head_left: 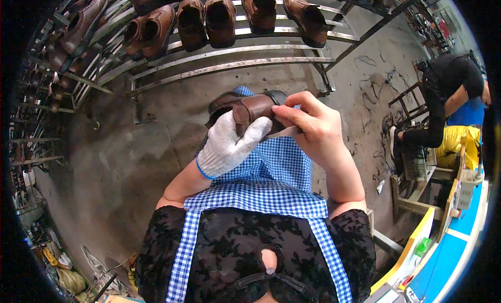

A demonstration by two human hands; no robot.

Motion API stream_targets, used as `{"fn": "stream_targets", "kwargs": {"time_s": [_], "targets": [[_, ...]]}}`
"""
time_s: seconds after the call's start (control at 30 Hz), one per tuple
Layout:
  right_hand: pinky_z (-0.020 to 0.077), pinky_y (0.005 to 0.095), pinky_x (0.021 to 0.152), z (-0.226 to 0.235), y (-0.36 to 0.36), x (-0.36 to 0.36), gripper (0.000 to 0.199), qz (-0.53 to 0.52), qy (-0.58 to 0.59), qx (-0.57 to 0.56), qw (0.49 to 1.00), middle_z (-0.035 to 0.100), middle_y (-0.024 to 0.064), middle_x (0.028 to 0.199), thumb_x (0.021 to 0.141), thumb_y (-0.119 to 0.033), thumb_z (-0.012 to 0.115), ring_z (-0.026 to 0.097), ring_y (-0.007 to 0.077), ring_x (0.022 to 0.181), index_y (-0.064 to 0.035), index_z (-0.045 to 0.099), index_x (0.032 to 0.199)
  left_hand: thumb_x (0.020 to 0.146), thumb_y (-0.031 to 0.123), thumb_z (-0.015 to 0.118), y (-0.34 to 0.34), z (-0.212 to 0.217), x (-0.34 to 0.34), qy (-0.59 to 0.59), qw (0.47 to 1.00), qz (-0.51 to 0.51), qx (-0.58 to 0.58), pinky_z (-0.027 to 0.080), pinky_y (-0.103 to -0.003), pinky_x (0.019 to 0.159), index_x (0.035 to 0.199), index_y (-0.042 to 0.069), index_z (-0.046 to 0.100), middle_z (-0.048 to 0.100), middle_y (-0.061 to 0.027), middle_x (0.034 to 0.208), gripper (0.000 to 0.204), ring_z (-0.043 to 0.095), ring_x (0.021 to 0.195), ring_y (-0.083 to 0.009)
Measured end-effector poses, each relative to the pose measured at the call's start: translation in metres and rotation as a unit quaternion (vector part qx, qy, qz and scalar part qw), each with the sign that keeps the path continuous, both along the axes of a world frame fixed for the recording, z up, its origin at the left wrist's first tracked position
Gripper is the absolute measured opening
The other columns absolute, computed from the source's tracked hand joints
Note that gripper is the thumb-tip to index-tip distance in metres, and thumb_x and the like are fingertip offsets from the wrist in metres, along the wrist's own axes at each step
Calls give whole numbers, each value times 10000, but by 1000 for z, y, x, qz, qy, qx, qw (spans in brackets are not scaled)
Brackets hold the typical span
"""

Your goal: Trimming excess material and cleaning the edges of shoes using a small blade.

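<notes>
In front of my apron, a brown leather shoe (255, 106) lies sideways, its dark sole end toward the right. My left hand (228, 146), in a white knit glove with a blue cuff, grips the shoe around its heel end. My bare right hand (313, 123) is closed at the other end, thumb and forefinger against the shoe's edge. From under its fingers a flat, grey, blade-like piece (283, 132) reaches toward the shoe's underside; its exact kind cannot be made out. The right hand's lower fingers are partly hidden.
A metal rack (229, 63) ahead carries several brown shoes (220, 19); more racks stand left. At right, a person in dark clothes (443, 89) bends near a yellow sack (459, 146) and a crate (416, 165). A blue-topped bench (443, 261) is at lower right. Scraps litter the floor (360, 120).
</notes>
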State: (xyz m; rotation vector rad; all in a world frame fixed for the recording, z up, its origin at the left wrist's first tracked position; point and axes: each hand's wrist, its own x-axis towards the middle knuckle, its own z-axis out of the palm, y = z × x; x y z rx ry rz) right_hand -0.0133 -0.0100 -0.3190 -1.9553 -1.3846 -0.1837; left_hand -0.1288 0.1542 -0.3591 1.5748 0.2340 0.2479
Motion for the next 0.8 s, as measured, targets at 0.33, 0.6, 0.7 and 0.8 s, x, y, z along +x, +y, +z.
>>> {"fn": "stream_targets", "kwargs": {"time_s": [0.33, 0.6, 0.7, 0.8], "targets": [[487, 278, 496, -37, 14, 16, 157, -20, -145, 13, 989, 591, 48, 896, 810, -54, 632, 601, 158, 649, -55, 610, 966, 879, 262, 715, -4, -12, 5, -60, 967, 122, 214, 557, -312, 718, 1122, 38, 639, 700, -133, 969, 339, 698, 823, -211], [378, 167, 585, -73, 7, -5, 240, -17, 487, 262, 833, 557, -18, 825, 938, -125, 617, 483, 32, 663, -54, 524, 1148, 920, 235, 669, -7, -12, 7, -62, 988, 139, -9, 524, -285, 824, 1198, 12, 586, 669, -88, 1062, 366, 656, 929, -159], [383, 177, 633, -66, 8, -3, 354, -5, 440, 271, 856, 538, -38, 782, 899, -100, 668, 484, 35, 703, -48, 525, 1219, 930, 197, 648, -12, 0, 12, -99, 975, 84, -178, 516, -284, 851, 1234, 14, 569, 658, -88, 1095, 362, 643, 959, -157], [374, 180, 625, -69, 0, 6, 402, 14, 512, 256, 820, 521, -47, 784, 874, -94, 697, 474, 35, 692, -48, 540, 1241, 933, 169, 636, -8, 7, 13, -57, 901, 37, -428, 504, -292, 890, 1278, 11, 539, 645, -85, 1132, 393, 630, 994, -168]]}}
